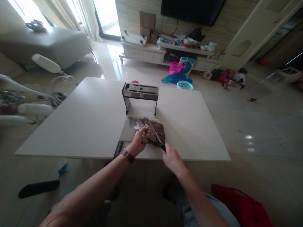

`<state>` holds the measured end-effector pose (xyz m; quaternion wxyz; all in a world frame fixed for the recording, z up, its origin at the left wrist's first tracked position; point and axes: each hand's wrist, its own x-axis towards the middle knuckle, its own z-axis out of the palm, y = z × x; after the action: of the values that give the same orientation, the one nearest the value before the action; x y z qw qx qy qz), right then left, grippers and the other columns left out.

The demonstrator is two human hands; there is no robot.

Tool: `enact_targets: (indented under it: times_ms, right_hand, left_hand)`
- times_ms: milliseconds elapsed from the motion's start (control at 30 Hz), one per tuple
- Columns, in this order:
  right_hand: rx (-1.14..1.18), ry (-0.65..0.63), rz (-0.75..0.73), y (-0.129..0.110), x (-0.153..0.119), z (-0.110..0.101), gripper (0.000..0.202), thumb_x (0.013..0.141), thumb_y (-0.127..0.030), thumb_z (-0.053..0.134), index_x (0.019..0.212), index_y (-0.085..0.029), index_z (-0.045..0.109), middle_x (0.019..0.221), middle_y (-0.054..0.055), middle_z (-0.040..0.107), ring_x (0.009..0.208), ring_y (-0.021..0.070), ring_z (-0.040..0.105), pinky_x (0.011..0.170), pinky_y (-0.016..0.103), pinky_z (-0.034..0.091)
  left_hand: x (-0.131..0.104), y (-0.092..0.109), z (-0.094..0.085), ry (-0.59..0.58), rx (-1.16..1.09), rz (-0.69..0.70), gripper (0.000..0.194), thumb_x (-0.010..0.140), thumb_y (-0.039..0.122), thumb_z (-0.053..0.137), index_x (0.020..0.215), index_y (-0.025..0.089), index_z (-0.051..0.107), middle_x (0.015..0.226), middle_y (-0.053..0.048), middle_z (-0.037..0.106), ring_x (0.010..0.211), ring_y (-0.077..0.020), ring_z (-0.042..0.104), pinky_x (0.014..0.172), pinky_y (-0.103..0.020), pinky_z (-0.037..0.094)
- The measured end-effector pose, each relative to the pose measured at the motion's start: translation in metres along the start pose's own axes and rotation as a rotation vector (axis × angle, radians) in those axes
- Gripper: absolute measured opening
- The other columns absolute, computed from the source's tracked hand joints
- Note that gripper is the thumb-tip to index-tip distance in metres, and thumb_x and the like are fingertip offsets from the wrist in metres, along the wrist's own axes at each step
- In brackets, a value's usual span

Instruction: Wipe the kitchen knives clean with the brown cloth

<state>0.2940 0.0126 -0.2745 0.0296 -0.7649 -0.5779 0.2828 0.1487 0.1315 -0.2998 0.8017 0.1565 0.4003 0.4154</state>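
My right hand [173, 159] is closed round the black handle of a slim knife [154, 130], whose narrow grey blade points away and to the left. That blade lies against a crumpled brown-and-white patterned cloth [159, 128]. My left hand [138, 142], with a brown watch strap at the wrist, grips the cloth's left side. Just left of it a wide-bladed knife with a black handle [118, 148] lies at the table's near edge, its blade partly behind the cloth and hand. Behind the cloth stands a slotted knife holder [140, 90] with an open frame.
The white table [190, 128] spans the middle. Beyond it are a blue basket [185, 85], a pink basket [175, 67] and a low white cabinet [153, 56]. White-padded frame parts [46, 63] stand to the left. A red item [242, 206] sits at lower right.
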Motion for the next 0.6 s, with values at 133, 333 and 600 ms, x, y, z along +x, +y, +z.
enact_targets:
  times_ms: [133, 333, 600]
  right_hand:
    - [-0.004, 0.016, 0.002, -0.005, -0.001, -0.001, 0.020, 0.105, -0.027, 0.046, 0.116, -0.019, 0.061, 0.100, 0.017, 0.079, 0.092, 0.0299, 0.076, 0.070, 0.032, 0.040]
    - [-0.047, 0.014, -0.008, -0.016, -0.005, -0.005, 0.023, 0.107, -0.029, 0.046, 0.122, -0.019, 0.060, 0.102, 0.016, 0.079, 0.095, 0.0291, 0.076, 0.073, 0.031, 0.041]
    - [-0.027, 0.105, -0.088, -0.026, -0.010, -0.004, 0.029, 0.105, -0.029, 0.048, 0.130, -0.022, 0.061, 0.099, 0.013, 0.079, 0.090, 0.0293, 0.077, 0.069, 0.031, 0.039]
  left_hand:
    - [0.000, 0.012, -0.001, -0.041, -0.017, -0.038, 0.030, 0.077, 0.032, 0.076, 0.103, 0.018, 0.072, 0.092, -0.008, 0.079, 0.081, -0.0206, 0.076, 0.068, -0.029, 0.062]
    - [-0.001, 0.030, -0.004, -0.047, -0.070, -0.119, 0.030, 0.081, 0.031, 0.074, 0.105, 0.015, 0.072, 0.087, -0.009, 0.080, 0.075, -0.0226, 0.078, 0.067, -0.033, 0.065]
    - [-0.005, 0.045, -0.006, 0.013, -0.044, -0.159, 0.020, 0.081, 0.012, 0.061, 0.100, 0.012, 0.068, 0.078, -0.010, 0.077, 0.066, -0.0223, 0.076, 0.065, -0.035, 0.066]
